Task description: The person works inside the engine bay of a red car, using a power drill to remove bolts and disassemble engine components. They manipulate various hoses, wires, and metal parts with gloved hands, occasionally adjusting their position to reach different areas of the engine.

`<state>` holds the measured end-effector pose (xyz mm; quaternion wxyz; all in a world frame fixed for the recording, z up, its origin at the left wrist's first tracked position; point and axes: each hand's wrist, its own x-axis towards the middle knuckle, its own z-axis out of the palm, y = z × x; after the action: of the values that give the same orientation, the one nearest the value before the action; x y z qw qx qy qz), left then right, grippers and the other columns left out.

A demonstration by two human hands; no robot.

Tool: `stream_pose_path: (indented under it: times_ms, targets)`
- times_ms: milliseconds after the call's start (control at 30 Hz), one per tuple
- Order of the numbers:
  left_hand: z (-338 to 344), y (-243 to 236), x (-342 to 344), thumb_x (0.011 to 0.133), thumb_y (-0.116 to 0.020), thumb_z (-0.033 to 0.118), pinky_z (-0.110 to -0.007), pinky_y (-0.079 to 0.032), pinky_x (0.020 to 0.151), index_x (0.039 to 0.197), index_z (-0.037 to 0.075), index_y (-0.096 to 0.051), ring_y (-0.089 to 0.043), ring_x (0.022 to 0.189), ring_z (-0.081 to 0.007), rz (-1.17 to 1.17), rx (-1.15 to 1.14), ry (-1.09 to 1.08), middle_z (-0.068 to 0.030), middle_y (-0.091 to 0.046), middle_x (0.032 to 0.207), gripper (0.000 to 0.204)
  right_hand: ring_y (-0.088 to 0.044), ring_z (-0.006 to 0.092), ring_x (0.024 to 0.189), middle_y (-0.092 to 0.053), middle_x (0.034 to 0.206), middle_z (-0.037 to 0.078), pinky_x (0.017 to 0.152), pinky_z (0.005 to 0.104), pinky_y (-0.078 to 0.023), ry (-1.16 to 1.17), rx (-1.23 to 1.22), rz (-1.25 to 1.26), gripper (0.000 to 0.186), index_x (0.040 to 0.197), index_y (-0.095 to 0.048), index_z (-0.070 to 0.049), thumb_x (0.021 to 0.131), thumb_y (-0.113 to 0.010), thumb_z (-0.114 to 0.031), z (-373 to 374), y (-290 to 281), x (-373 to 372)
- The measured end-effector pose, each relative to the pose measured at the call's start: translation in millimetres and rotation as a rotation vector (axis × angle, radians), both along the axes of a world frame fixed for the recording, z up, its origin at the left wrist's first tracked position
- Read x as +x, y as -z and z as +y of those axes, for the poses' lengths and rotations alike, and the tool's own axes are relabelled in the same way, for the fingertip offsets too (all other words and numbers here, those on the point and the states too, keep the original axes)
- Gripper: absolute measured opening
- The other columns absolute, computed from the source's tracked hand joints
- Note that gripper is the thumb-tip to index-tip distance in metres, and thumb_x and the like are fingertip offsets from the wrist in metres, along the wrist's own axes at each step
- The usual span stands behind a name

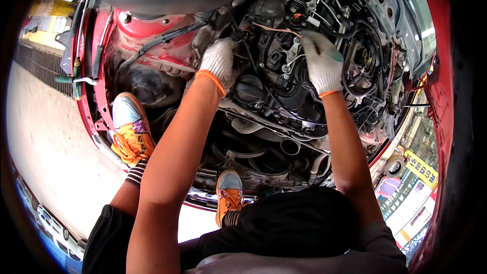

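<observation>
My left hand (pixel 217 63), in a white knit glove with an orange cuff, is curled among dark hoses at the engine's left side, above a round black cap (pixel 248 89); what its fingers hold is hidden. My right hand (pixel 322 63), gloved alike, has bent fingers at the middle of the engine (pixel 281 104), beside a silver metal fitting (pixel 291 48) and the end of a copper-coloured wire (pixel 274 28). I cannot make out what it grips.
Green-handled tools (pixel 77 81) rest on the red fender edge at left. My shoes (pixel 129 116) are on the car's front, one higher at left. A red strut housing (pixel 139 28) sits at upper left. A raised red panel (pixel 439 111) borders the right.
</observation>
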<state>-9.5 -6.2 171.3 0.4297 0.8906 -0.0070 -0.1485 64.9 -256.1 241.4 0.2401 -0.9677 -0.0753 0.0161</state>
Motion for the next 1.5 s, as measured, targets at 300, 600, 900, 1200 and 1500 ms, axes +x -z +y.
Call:
stream_pose_path:
  times_ms: [300,600,900,1200,1500]
  targets:
    - [-21.1,-4.7,39.6,0.111,-0.029,0.017,-0.049,-0.064,0.094,0.125,-0.011,-0.056,-0.070,0.105,-0.0351,1.098,-1.998,-0.642,-0.0269,-0.066,0.116,0.041,-0.075,0.0210,0.097,-0.078,0.106,0.013,0.088,0.0309,-0.055,0.154,0.302,-0.037,0.019,0.110,-0.076,-0.002,0.099,-0.066,-0.014,3.3,8.1,-2.8]
    - [-132.1,-40.6,10.2,0.107,-0.042,0.065,-0.023,-0.052,0.049,0.104,0.008,-0.061,-0.061,0.060,-0.0147,0.869,-2.012,-1.003,-0.0047,-0.063,0.077,0.060,-0.075,0.0284,0.099,-0.077,0.109,0.014,0.088,0.0348,-0.056,0.086,0.216,0.020,0.026,0.112,-0.076,-0.005,0.100,-0.065,-0.025,3.9,-1.1,-0.8]
    - [-109.4,-77.1,-30.4,0.109,-0.044,0.049,-0.030,-0.053,0.051,0.101,0.010,-0.062,-0.065,0.062,-0.0174,0.876,-1.851,-1.139,-0.0047,-0.068,0.081,0.044,-0.069,0.0348,0.115,-0.073,0.127,0.015,0.099,0.0421,-0.054,-0.408,-0.119,0.536,0.057,0.129,-0.071,-0.012,0.101,-0.050,-0.057,49.3,-27.2,-0.4]
    - [-19.4,-33.8,-46.6,0.093,-0.052,0.003,-0.033,-0.055,0.092,0.108,-0.001,-0.075,-0.071,0.097,-0.0231,-0.098,-0.657,-0.734,-0.0142,-0.075,0.103,0.028,-0.073,0.0301,0.108,-0.076,0.116,0.012,0.098,0.0399,-0.056,-0.139,-0.186,0.308,0.041,0.117,-0.075,-0.014,0.104,-0.052,-0.045,37.4,-41.9,5.8]
    - [22.8,48.7,37.3,0.092,-0.072,0.028,-0.040,-0.055,0.079,0.116,-0.002,-0.073,-0.070,0.085,-0.0267,0.229,-0.051,-0.122,-0.0172,-0.073,0.090,0.038,-0.072,0.0334,0.098,-0.076,0.100,0.013,0.091,0.0408,-0.055,-0.054,0.171,-0.147,0.017,0.102,-0.078,-0.005,0.095,-0.068,-0.018,-4.8,8.1,-12.2]
